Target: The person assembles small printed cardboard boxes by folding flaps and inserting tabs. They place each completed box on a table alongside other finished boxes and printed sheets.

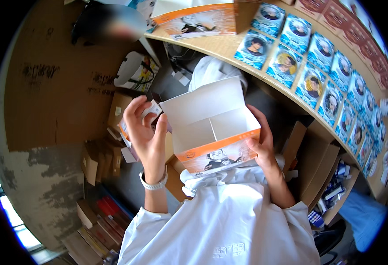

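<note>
Orange-white carton [211, 128] gripped by right hand [260, 141]; left hand [147, 130] pinching small packet [152, 108]; blue card packs [317, 79] on shelf.

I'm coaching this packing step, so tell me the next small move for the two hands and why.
Probably bring the left hand with its small packet over the open box and lower it into a compartment. The box stands open with its white divider showing and nothing visible inside, the right hand grips its side, and the packet sits just beside the rim.

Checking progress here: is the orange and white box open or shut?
Open. The box has its lid flap raised, showing a bare white inside with a divider; the right hand steadies it.
</note>
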Demonstrator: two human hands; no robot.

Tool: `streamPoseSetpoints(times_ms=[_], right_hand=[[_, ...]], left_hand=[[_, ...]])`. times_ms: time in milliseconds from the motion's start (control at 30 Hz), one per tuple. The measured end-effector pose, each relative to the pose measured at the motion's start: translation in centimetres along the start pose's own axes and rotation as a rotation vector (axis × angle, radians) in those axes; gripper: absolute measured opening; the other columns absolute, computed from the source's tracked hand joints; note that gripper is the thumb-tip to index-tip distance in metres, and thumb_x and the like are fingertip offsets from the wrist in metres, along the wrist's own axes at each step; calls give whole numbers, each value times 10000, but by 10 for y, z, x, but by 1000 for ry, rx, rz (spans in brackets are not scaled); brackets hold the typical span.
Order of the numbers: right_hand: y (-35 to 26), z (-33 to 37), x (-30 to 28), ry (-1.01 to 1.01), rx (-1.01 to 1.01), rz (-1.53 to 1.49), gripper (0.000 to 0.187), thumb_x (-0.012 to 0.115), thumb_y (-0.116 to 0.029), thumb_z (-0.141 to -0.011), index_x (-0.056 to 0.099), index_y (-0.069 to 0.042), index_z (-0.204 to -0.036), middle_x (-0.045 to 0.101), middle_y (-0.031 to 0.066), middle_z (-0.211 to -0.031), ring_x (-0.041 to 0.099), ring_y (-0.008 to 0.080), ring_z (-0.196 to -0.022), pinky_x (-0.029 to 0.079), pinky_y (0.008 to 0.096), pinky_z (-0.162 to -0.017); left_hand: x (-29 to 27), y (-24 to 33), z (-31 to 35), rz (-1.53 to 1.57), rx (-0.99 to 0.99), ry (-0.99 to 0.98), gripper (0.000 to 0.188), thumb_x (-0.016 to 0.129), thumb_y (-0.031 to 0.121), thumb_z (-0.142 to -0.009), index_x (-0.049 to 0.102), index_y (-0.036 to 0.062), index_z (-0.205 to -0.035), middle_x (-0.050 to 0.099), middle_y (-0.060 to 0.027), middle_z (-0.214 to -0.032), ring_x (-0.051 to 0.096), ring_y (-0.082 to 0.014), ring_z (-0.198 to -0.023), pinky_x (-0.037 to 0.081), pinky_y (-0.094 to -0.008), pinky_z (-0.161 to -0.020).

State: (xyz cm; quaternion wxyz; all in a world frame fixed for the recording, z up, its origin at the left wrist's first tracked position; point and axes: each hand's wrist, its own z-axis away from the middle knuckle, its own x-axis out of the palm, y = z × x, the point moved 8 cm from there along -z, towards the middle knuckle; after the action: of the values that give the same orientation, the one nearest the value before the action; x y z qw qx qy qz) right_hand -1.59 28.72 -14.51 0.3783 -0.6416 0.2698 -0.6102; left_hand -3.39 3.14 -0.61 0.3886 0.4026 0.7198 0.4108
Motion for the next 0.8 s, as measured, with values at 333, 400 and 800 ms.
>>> streamPoseSetpoints(times_ms=[333, 400, 800], right_hand=[[4, -6, 21, -192, 134, 209, 1122, 877, -525, -802, 287, 28, -1581, 414, 189, -1556, 396, 297, -1470, 304, 449, -1218], [-40, -26, 23, -120, -109, 506, 948, 887, -387, -820, 402, 18, -1527, 464, 198, -1520, 460, 330, -1420, 365, 465, -1182], [-34, -92, 148, -792, -78, 1463, 319, 794, -94, -833, 571, -31, -1052, 709, 219, -819, 690, 452, -773, 529, 520, -674]], left_hand=[[5, -99, 56, 346, -909, -443, 490, 751, 216, -980, 595, -42, -1367, 701, -132, -1270, 675, -203, -1142, 525, -327, -975], [4, -106, 52, 281, -943, -511, 551, 807, 218, -937, 581, -19, -1380, 703, -148, -1277, 695, -226, -1134, 547, -342, -953], [16, -97, 40, 93, -696, -717, 346, 728, 235, -997, 692, -59, -817, 462, 23, -562, 341, -59, -531, 279, -307, -454]])
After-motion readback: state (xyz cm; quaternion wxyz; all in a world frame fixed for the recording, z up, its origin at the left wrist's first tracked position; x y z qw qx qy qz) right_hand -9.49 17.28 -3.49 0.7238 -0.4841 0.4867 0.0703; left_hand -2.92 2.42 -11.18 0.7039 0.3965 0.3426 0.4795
